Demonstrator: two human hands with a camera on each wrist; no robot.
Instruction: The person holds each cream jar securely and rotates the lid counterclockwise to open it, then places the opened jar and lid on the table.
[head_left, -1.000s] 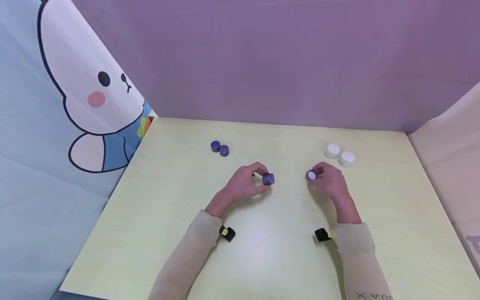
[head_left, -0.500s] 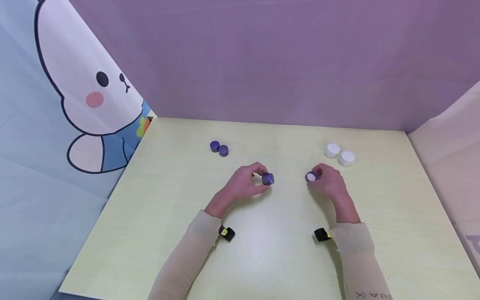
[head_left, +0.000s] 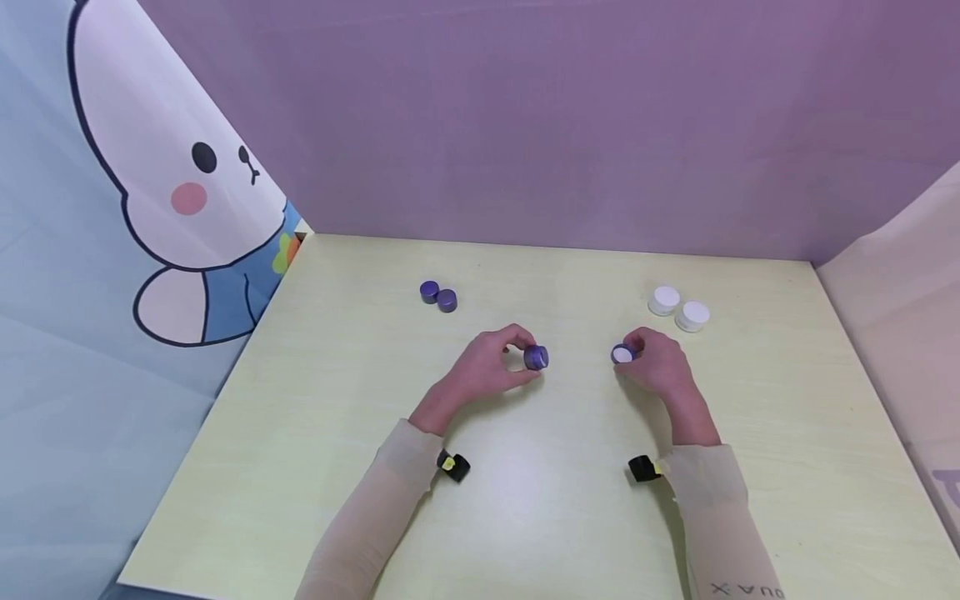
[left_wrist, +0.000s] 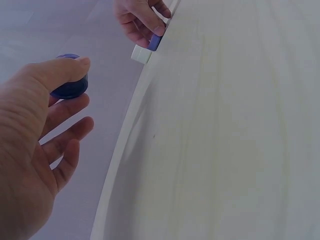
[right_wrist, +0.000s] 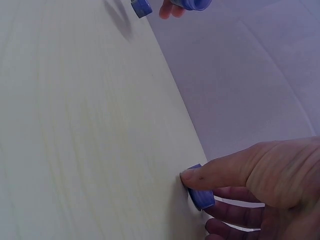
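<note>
Purple jar [head_left: 535, 358] and cap [head_left: 622, 355] hang apart over the counter [head_left: 525, 517], pinched in the fingers of left hand [head_left: 487, 365] and right hand [head_left: 662, 364] respectively; a slack pinch could drop either, and round sides might roll.

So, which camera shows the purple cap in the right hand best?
The right wrist view: the purple cap looks largest there, though the right hand hides part. The head view shows it small, its round white face visible. The left wrist view shows it small, near the top.
</note>
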